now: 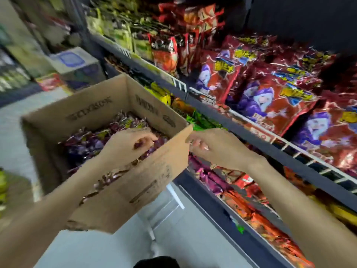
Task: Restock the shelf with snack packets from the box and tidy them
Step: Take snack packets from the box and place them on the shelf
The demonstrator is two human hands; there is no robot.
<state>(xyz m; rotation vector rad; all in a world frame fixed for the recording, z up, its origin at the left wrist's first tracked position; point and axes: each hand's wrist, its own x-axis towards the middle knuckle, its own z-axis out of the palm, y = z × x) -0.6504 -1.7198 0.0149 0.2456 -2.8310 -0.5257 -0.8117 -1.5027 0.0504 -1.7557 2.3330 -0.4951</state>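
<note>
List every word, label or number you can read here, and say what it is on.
None reads for certain; the frame is motion-blurred.
Brown cardboard box: dark printing on its walls, smeared.
Red snack bags with a purple wizard figure: yellow lettering, unreadable.
Red-and-black packets on the shelf above: white marks, unreadable.

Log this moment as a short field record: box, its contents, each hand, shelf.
box: open cardboard box, held up beside the shelf
contents: purple snack packets piled inside
left hand: left hand reaches over the near wall into the box, fingers curled above the packets; a grip cannot be told
right hand: right hand at the box's right corner, fingers curled by the edge; blurred
shelf: shelf holds red packets with a purple-robed figure
</note>
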